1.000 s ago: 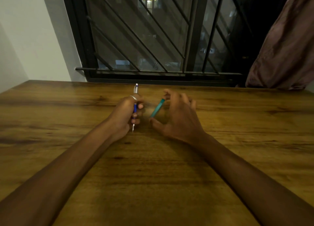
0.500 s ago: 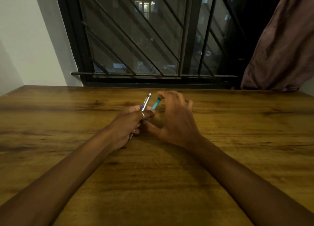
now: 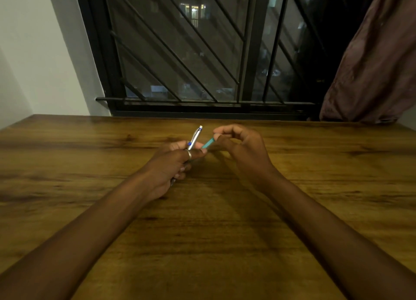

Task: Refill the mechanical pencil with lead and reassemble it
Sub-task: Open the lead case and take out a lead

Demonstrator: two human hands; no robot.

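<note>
My left hand [image 3: 171, 164], a ring on one finger, is closed around a silver and blue mechanical pencil [image 3: 195, 137]. The pencil's cap end points up and away, tilted right; its tip pokes out below my palm. A teal lead tube [image 3: 207, 143] is pinched at its far end by the fingertips of my right hand [image 3: 243, 146]. The tube's near end touches my left thumb and forefinger. Both hands hover just above the wooden table [image 3: 202, 232], close together at its middle.
A barred black window [image 3: 191, 63] stands behind the table's far edge. A brown curtain [image 3: 378, 63] hangs at the back right and a white wall [image 3: 33, 52] rises at the left.
The pencil has tilted from upright to leaning right. My right hand has curled its fingers onto the tube's far end, and the tube's near end now meets my left fingers.
</note>
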